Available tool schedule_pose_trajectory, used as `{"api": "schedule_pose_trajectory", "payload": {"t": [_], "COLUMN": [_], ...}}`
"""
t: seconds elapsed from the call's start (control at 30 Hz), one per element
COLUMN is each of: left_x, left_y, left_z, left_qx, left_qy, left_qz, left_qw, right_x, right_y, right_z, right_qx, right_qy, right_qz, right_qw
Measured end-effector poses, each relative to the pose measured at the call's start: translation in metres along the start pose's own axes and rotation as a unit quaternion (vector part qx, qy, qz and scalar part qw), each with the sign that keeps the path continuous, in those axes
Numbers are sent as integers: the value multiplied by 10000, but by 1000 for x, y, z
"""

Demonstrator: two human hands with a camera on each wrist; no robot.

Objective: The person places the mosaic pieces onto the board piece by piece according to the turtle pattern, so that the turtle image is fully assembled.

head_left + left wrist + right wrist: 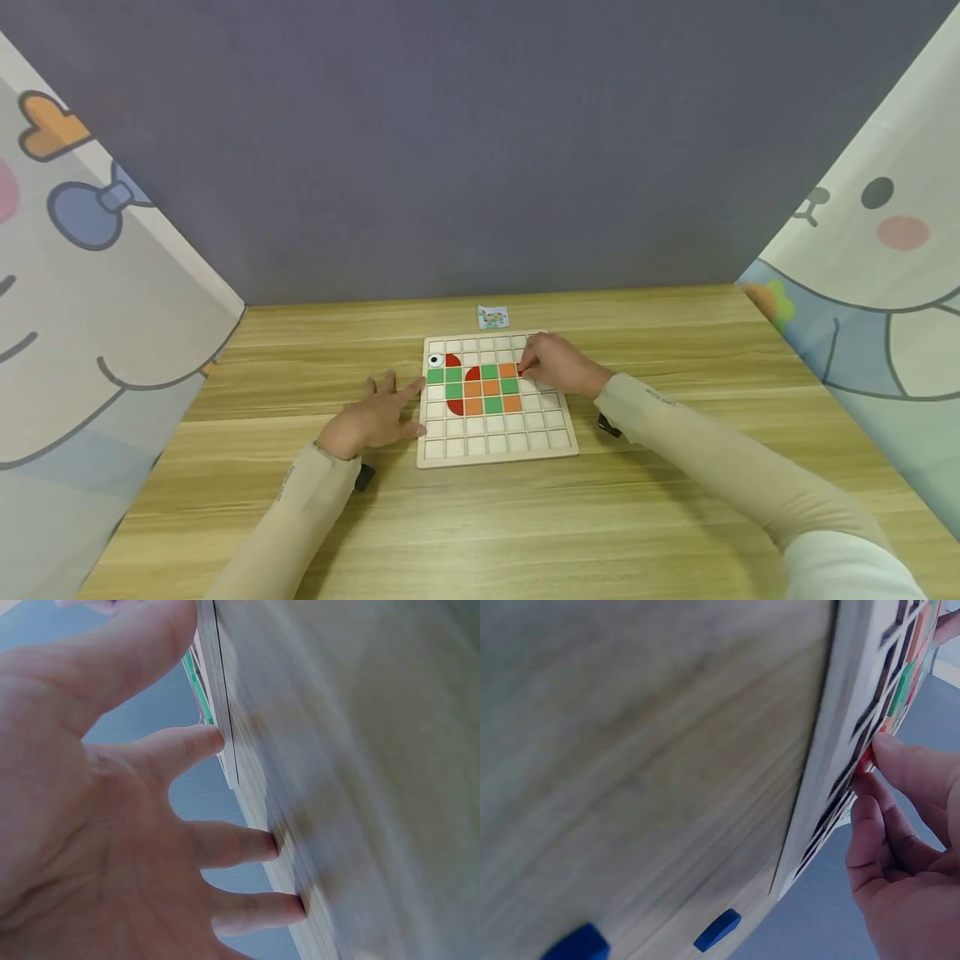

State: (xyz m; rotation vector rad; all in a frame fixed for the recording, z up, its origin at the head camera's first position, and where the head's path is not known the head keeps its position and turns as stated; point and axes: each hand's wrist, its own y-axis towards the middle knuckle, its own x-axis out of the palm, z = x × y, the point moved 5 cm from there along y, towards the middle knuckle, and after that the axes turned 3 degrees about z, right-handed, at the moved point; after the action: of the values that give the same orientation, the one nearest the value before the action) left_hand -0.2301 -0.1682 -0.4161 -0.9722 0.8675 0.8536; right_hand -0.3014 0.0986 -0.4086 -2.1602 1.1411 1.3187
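A square wooden grid board (487, 446) lies on the table, holding several green, orange and red tiles and one round eye tile (436, 361). My right hand (558, 364) is over its upper right part. Thumb and fingertip pinch a small red tile (865, 760) at the cell beside an orange tile (507, 370); the fingers hide most of that tile. With fingers straight and spread, my left hand (377, 417) rests at the board's left edge, its thumb and index fingertip touching the rim. The other left fingertips rest on the table, as the left wrist view shows.
A small picture card (492, 317) of a coloured tile figure lies just behind the board. In the right wrist view, two blue pieces (718, 930) lie on the wooden table (480, 525) to the board's right. A grey wall panel (480, 167) stands at the back.
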Motion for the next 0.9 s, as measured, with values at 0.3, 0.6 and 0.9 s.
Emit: {"api": "schedule_pose_trajectory", "payload": {"t": [0.3,0.6,0.9], "left_x": [0,1,-1], "left_y": [0,1,0], "left_z": [0,1,0], "left_qx": [5,16,39], "left_qy": [20,-44,-46], "left_qz": [-26,-37,-51], "left_qw": [10000,10000,10000], "right_x": [-2,-30,-49], "right_y": [-8,-27,-54], "right_z": [-3,22,61], "right_qx": [-565,-144,465], "right_qy": [-249,-79,-183], "right_qz": [14,257,164], "right_qw": [9981,9995,9986]}}
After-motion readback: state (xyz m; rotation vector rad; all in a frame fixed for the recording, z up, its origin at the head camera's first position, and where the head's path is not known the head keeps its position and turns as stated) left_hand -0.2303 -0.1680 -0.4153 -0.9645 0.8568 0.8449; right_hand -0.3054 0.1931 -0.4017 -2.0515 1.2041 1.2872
